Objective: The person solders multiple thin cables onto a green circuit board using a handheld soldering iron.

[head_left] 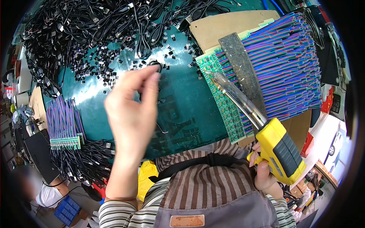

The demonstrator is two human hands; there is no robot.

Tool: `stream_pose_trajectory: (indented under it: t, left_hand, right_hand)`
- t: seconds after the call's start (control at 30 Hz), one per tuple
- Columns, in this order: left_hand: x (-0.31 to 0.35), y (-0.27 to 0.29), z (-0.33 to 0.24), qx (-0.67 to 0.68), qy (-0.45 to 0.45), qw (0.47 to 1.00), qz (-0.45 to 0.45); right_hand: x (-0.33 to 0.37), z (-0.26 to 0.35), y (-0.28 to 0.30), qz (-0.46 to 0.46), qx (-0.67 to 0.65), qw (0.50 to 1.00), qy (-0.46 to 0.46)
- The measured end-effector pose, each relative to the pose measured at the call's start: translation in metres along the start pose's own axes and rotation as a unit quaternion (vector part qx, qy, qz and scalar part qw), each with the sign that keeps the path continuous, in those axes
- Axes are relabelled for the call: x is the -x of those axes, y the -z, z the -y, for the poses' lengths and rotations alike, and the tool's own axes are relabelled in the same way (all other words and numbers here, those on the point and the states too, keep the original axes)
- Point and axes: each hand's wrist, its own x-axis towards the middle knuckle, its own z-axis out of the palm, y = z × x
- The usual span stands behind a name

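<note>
My left hand (pixel 131 108) is raised over the green mat, thumb and forefinger pinched together. A black cable (pixel 159 65) loops at the fingertips; the hand covers part of it, and a thin wire end (pixel 163 130) shows lower down. My right hand (pixel 263 174) grips a yellow and black soldering gun (pixel 280 150) at the right. Its metal barrel slants up and left, with the tip above a row of green circuit boards (pixel 224 102). Red, green and blue wires (pixel 289 72) fan out from the boards, and a dark metal bar (pixel 243 64) lies across them.
Tangled black cables (pixel 102 22) and small black connectors (pixel 91 64) cover the far left. Brown cardboard (pixel 224 28) lies beneath the boards. Another wired board batch (pixel 64 142) sits at the left above bundled cables (pixel 83 163). A person (pixel 47 193) is at the lower left.
</note>
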Motion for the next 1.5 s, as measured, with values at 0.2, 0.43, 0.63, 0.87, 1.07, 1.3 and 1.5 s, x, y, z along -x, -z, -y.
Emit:
stream_pose_trajectory:
  t: [0.2,0.43,0.63,0.87,1.07,1.3,1.5]
  left_hand:
    - [0.017,-0.032,0.009,-0.141,-0.211,0.967,0.025]
    - [0.023,-0.015,0.003,-0.234,-0.227,0.944,0.053]
    - [0.019,-0.015,-0.008,-0.088,-0.117,0.986,0.082]
    - [-0.022,-0.023,-0.015,0.253,0.254,0.887,0.29]
    - [-0.033,-0.023,-0.011,0.262,0.255,0.874,0.321]
    - [-0.038,-0.022,-0.012,0.24,0.259,0.872,0.338]
    - [-0.037,-0.022,-0.012,0.24,0.259,0.873,0.337]
  right_hand:
    - [0.003,-0.005,0.002,-0.004,0.012,0.999,-0.053]
    - [-0.008,0.018,-0.011,-0.071,-0.075,0.994,-0.026]
    - [-0.003,0.014,-0.007,-0.039,-0.071,0.997,-0.018]
    - [-0.008,0.017,-0.004,-0.109,-0.087,0.989,-0.056]
    - [0.0,0.007,-0.011,-0.138,-0.025,0.989,-0.04]
    - [-0.003,0.003,-0.003,-0.091,-0.022,0.995,0.028]
    - [-0.005,0.014,-0.001,-0.065,-0.003,0.997,-0.029]
